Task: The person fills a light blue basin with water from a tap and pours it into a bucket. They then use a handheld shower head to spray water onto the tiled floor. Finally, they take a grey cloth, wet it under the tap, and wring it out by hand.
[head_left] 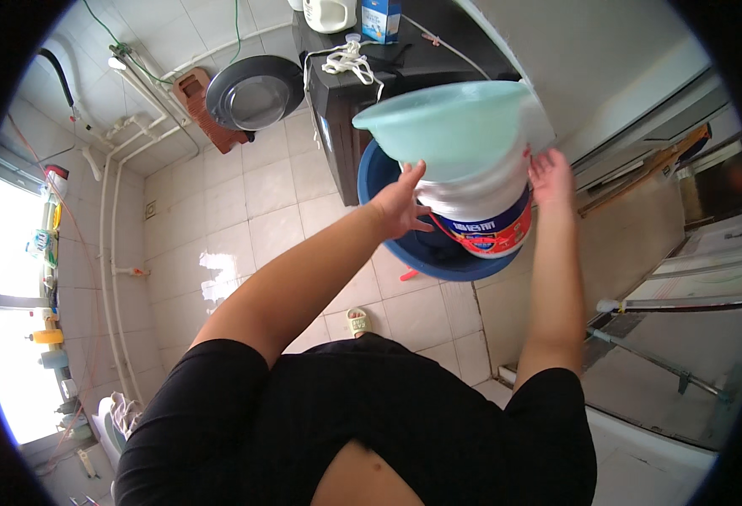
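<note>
A white plastic bucket (472, 199) with a blue and red label stands tilted inside a large blue tub (447, 268). On top of the bucket sits a pale green basin (447, 126), its rim leaning outward. My left hand (402, 205) is at the bucket's left side, thumb up and fingers spread, close to its wall. At the right side my right hand (551, 177) has its fingers stretched out beside the bucket, near the basin's lower edge. Whether either palm presses on the bucket cannot be made out.
Behind the tub is a black counter (329, 93) with a white cord (347, 61), a white jug (329, 15) and a blue carton (380, 20). A black round pan (255, 93) and brown board (208, 114) lean at the wall. White pipes (111, 228) run along the left.
</note>
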Demonstrator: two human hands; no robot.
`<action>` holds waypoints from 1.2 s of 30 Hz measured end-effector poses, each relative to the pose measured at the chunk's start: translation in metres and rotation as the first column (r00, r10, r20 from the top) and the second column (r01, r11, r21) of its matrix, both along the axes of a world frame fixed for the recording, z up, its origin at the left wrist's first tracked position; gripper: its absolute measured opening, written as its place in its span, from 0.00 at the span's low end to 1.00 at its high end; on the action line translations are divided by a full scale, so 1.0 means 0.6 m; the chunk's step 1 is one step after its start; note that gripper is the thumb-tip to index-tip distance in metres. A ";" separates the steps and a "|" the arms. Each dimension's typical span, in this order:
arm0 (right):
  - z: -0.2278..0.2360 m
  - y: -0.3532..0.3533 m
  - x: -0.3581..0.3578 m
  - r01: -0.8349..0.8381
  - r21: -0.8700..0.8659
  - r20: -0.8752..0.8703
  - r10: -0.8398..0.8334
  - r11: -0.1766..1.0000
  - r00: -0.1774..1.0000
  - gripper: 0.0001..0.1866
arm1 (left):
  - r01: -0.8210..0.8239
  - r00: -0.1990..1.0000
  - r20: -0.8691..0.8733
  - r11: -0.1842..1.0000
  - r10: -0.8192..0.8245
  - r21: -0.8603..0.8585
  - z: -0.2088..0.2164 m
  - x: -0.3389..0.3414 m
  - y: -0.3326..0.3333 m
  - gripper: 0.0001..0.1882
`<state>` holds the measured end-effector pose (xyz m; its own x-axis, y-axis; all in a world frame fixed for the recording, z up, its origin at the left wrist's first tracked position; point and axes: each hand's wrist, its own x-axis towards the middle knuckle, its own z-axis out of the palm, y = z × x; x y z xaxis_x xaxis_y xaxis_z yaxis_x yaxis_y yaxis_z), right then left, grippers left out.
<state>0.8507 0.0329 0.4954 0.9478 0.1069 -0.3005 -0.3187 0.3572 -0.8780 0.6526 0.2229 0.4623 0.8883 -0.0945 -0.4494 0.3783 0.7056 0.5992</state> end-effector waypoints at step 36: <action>-0.196 0.320 -0.355 0.059 -0.804 0.541 0.768 0.592 -0.343 0.18 | -0.704 0.299 0.947 0.643 -0.117 0.301 0.341 -0.420 0.122 0.22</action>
